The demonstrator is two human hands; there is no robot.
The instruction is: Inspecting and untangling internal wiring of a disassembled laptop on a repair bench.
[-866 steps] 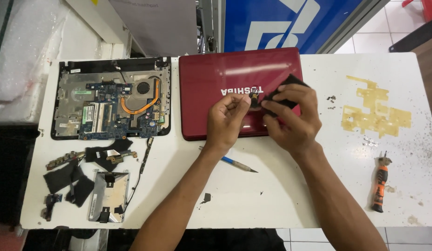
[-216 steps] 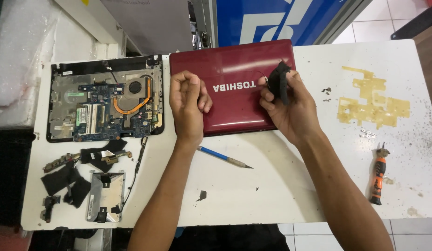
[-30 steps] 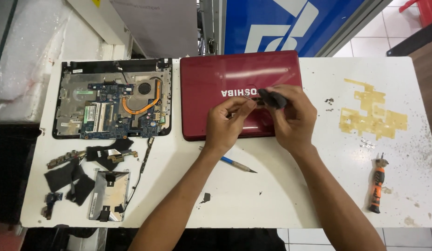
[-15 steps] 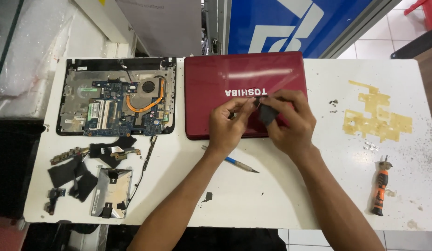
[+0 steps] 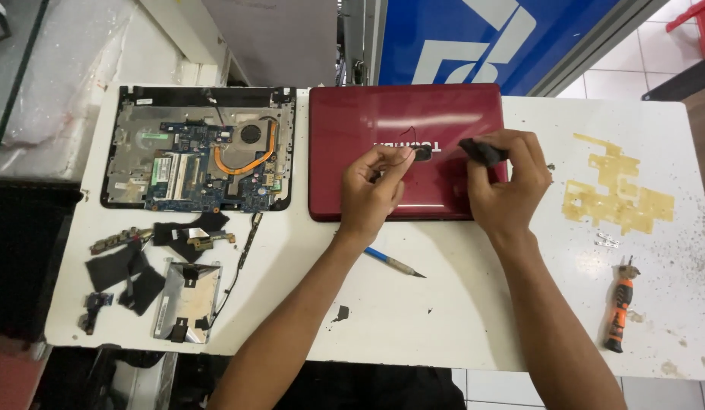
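A closed red laptop lid (image 5: 368, 121) lies on the white table (image 5: 459, 311). Over its lower right part my left hand (image 5: 371, 190) pinches a small round black part (image 5: 422, 152) with thin wires. My right hand (image 5: 508, 186) grips a dark flat piece (image 5: 481, 152) between thumb and fingers, just right of that part. Both hands hover above the lid, a few centimetres apart.
An opened laptop base with exposed circuit board (image 5: 197, 156) lies left of the lid. Loose black pieces, small boards and a metal drive bracket (image 5: 185, 300) sit at front left. A blue pen-like tool (image 5: 394, 262) lies near my wrists. An orange screwdriver (image 5: 620, 311) and yellow residue (image 5: 614, 197) are at right.
My hands have drawn apart: the right hand moved right with the dark piece, and the small wired part now shows in the left hand's fingers.
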